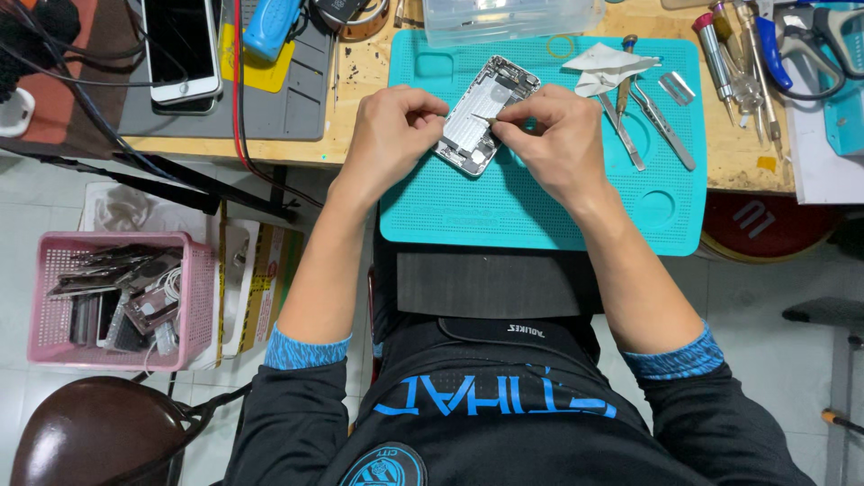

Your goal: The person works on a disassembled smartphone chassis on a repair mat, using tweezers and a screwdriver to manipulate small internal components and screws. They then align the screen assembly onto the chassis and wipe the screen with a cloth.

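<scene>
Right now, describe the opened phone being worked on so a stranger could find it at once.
Start at the teal work mat on the wooden bench. Near its top edge, between the left hand and right hand, lies the opened phone. It alone shows bare silver insides, unlike the intact white phone farther left.

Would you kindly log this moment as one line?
left hand: steadies phone shell | right hand: thin tool on shell | mat: teal, under shell | tweezers: right, idle

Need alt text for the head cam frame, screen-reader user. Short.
Seen from above, a person's left hand steadies an opened phone housing on a teal work mat while the right hand holds a thin pointed tool to its inside. Tweezers and screwdrivers lie to the right; a pink basket of phone parts sits on the floor at left.
</scene>
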{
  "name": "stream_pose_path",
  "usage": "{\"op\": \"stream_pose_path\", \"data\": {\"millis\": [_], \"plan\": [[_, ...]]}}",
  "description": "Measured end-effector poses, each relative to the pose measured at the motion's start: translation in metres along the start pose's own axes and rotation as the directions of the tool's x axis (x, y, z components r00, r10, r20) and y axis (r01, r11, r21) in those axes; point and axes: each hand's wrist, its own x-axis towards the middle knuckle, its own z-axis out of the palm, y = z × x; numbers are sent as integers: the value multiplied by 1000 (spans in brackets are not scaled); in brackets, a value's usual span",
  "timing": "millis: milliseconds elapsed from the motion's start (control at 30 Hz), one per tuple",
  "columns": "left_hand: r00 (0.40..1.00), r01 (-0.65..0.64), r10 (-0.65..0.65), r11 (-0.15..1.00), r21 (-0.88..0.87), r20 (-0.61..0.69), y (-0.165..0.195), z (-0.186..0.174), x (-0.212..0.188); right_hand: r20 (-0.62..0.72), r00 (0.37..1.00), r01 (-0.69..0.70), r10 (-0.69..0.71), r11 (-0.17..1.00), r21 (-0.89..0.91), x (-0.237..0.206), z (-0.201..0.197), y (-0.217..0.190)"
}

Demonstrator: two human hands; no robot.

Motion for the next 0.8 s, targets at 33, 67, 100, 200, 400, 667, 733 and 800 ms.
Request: {"op": "stream_pose_path", "data": {"millis": [33, 67, 100, 200, 400, 667, 733, 800], "plan": [[1000, -1, 1, 1000, 0, -3, -1, 0, 0, 0, 1000, 5, -5, 1000, -7, 0, 0, 0], [1000, -2, 2, 1000, -1, -6, -2, 0, 0, 5, 1000, 5, -5, 1000, 2, 0, 0, -1], [1000, -4, 4, 1000, -3, -9, -2, 0, 0, 10, 1000, 6, -6, 1000, 11, 0, 0, -1], [1000, 17, -17, 999, -27, 3, -2, -1, 0, 20, 1000, -16, 16, 999, 35, 0, -1, -2], [997, 74, -73, 983, -167, 15, 6, -1, -1, 28, 995, -97, 94, 982, 161, -1, -4, 1], [993, -104, 102, 994, -42, -56, 22, 11, -3, 59, 995, -99, 86, 960, 262, -2, -5, 4], [993, -110, 108, 993, -39, -55, 22, 13, -2, 61, 994, -100, 87, 957, 273, -2, -6, 4], [994, -102, 99, 993, -62, -53, 22, 13, -1, 63, 994, -102, 87, 954, 283, -2, -6, 3]]}}
